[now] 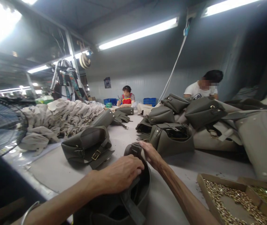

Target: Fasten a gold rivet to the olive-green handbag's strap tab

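Left hand (121,173) closed over the rim of an open olive-green leather handbag (133,200) at near centre of the grey worktable (53,168), fingers curled onto the bag's upper edge. Right hand (151,153) gripping the far side of the same bag's rim, fingers folded over the top edge, forearm running in from the near right. Bag mouth faces up, dark inside, a strap hanging down its near side. Just left of it, another olive handbag with a brass buckle (87,147) lies on its side. Just beyond the right hand, a third olive bag (172,139) sits on the table, with a pile of olive and beige bags (203,115) stacked behind it to the right. Far left, heap of beige fabric pieces (60,117). Near right, shallow cardboard tray of small brass metal fittings (227,200). Near left edge, black fan grille (2,125). Far end of the table, a person in a red top (126,98) is seated; far right, a person in a white shirt (202,89) behind the bag pile.
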A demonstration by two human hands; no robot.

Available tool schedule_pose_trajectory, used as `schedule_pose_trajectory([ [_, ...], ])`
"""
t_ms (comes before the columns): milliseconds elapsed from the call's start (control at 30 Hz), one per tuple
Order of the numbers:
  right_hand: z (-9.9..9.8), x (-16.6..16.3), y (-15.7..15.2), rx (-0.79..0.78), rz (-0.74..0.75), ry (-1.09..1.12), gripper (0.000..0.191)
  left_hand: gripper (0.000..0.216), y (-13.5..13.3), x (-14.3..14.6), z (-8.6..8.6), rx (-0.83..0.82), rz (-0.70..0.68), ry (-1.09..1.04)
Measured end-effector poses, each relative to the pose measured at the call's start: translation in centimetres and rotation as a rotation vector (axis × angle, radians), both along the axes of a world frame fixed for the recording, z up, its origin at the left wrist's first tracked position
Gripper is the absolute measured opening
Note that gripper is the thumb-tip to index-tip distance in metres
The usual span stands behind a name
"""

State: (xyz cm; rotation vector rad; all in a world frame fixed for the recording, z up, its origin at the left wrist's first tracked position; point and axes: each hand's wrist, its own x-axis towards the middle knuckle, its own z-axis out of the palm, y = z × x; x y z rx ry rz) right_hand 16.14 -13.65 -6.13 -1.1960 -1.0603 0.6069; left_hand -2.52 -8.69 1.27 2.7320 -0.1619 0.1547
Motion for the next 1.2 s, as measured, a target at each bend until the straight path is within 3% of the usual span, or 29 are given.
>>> schedule_pose_trajectory([
  [133, -0.6, -0.6, 0.4, -0.055, -0.001, -0.135, 0.044, 0.015, 0.2, -0.5, -0.6, 0.149, -0.151, 0.003],
  [200, -0.5, -0.9, 0.6, -0.059, -0.009, -0.203, 0.045, 0.012, 0.2, -0.9, -1.2, 0.202, -0.126, -0.022],
  [267, -0.3, -1.2, 0.5, -0.056, -0.013, -0.268, 0.046, 0.014, 0.7, -1.4, -1.8, 0.179, -0.007, -0.090],
  [367, 0.2, -1.8, 0.4, -0.072, 0.006, -0.363, 0.047, 0.034, 2.1, -2.1, -2.9, -0.032, 0.213, -0.213],
  [433, 0.5, -2.4, 0.4, -0.096, 0.019, -0.426, 0.046, 0.038, 3.0, -2.4, -3.5, -0.289, 0.324, -0.251],
  [567, 0.7, -4.1, 0.6, -0.131, -0.016, -0.575, 0.043, 0.022, 4.1, -2.5, -4.4, -0.752, 0.420, -0.193],
  [700, 0.4, -6.8, 1.0, -0.165, -0.146, -0.726, 0.035, 0.046, 4.7, -3.1, -5.2, -0.988, 0.498, -0.122],
  [833, 0.1, -10.0, 0.9, -0.196, -0.252, -0.837, 0.021, 0.055, 4.9, -4.8, -5.4, -1.092, 0.577, -0.026],
  [933, 0.0, -11.7, 0.7, -0.216, -0.288, -0.964, 0.022, 0.055, 4.7, -6.6, -5.0, -1.097, 0.649, 0.035],
  [1200, -1.7, -12.9, 1.2, -0.255, -0.216, -1.019, 0.029, 0.057, 3.4, -10.9, -4.4, -1.159, 0.765, 0.069],
])
